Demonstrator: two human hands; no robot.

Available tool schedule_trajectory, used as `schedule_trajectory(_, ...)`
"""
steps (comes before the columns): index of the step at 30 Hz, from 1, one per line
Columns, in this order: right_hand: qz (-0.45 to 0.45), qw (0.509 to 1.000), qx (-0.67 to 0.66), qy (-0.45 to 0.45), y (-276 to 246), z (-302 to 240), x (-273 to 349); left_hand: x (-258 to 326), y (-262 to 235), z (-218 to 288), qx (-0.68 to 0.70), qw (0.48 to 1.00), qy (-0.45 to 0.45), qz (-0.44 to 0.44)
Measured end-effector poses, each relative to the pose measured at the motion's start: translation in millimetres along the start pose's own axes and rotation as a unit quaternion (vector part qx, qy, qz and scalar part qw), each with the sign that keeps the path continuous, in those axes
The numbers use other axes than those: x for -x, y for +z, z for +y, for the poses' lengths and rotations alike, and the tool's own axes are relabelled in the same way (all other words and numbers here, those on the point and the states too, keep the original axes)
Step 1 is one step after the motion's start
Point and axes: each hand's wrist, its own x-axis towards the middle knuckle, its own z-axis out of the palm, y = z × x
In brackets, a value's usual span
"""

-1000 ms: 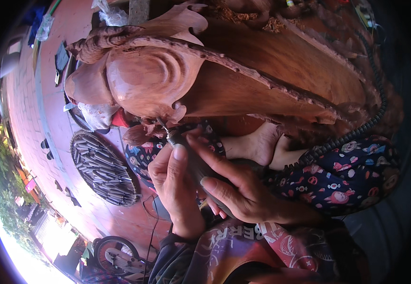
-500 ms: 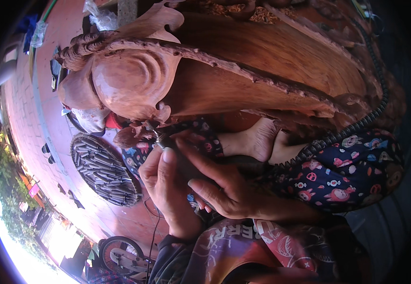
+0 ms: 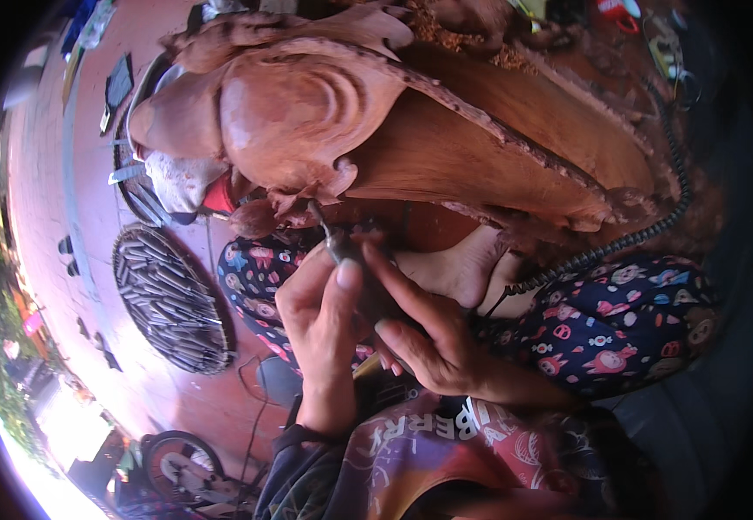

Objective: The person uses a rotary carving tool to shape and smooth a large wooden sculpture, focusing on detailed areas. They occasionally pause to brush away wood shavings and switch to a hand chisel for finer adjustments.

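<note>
Both my hands hold a dark rotary carving tool [image 3: 375, 295]. My left hand [image 3: 318, 316] pinches it near its metal collet, thumb on top. My right hand [image 3: 433, 342] is wrapped round the body from the other side, with the index finger along it. A thin metal bit [image 3: 318, 213] points up to a small leafy carved part at the lower edge of a large reddish-brown wood carving [image 3: 294, 108]. Whether the bit touches the wood I cannot tell. The carving has a smooth rounded form with curved ridges and a long knobbly branch-like ridge.
A black coiled cord [image 3: 623, 245] runs along the right. At the left, a round woven basket [image 3: 230, 347] holds several dark rod-like tools [image 3: 168, 295]. A white cloth [image 3: 177, 178] lies beyond it. My bare foot [image 3: 454, 269] is under the carving. A bicycle wheel [image 3: 181, 464] stands lower left.
The view has shifted, so the carving and my hands appear farther right. The tool's bit shows more plainly beside the small carved part. Both hands keep their hold.
</note>
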Motion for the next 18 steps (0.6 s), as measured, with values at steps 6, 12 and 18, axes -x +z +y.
schedule_trajectory(6, 0.014, 0.901, 0.403, -0.161, -30, -90, 21, 22, 21, 15, 0.114, 0.985, 0.131, -0.007)
schedule_trajectory(12, -0.094, 0.882, 0.453, 0.086, -86, -170, 70, 13, 77, 37, 0.492, 0.867, 0.024, -0.076)
schedule_trajectory(18, -0.128, 0.897, 0.413, -0.087, -95, -159, -34, 14, 111, 62, 0.626, 0.777, 0.026, -0.064)
